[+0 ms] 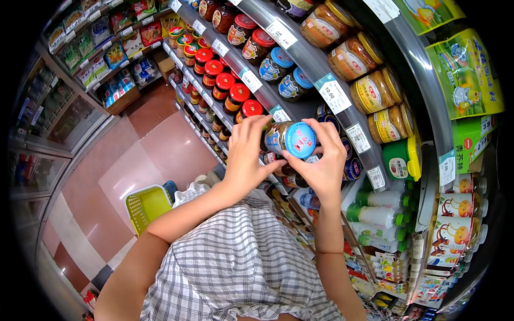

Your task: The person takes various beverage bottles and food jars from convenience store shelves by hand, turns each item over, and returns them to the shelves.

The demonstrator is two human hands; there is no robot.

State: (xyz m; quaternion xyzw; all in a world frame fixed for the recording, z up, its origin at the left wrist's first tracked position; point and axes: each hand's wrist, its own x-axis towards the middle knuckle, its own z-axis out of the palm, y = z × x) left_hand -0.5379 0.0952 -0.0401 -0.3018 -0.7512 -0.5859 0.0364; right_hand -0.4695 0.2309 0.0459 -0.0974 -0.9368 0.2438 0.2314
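Observation:
A glass jar with a light blue lid [300, 140] is held between both hands in front of the shelf, tilted so that the lid faces me. My left hand [247, 152] has its fingers over the jar's body at the glass end. Thumb and fingers of my right hand [323, 160] grip the jar around its lid. Behind the hands, two similar blue-lidded jars [294, 84] stand on the shelf. Red-lidded jars [237, 97] line a lower shelf, to the left of them. Part of the held jar's label is hidden by my fingers.
A yellow-green shopping basket [148, 206] is on the tiled floor [126, 160] to my left. Price-tagged shelf edges [334, 95] run close by the hands. Yellow-lidded jars [376, 92] and plastic bottles [377, 215] fill shelves on the right. Glass-doored cabinets [67, 120] stand at far left.

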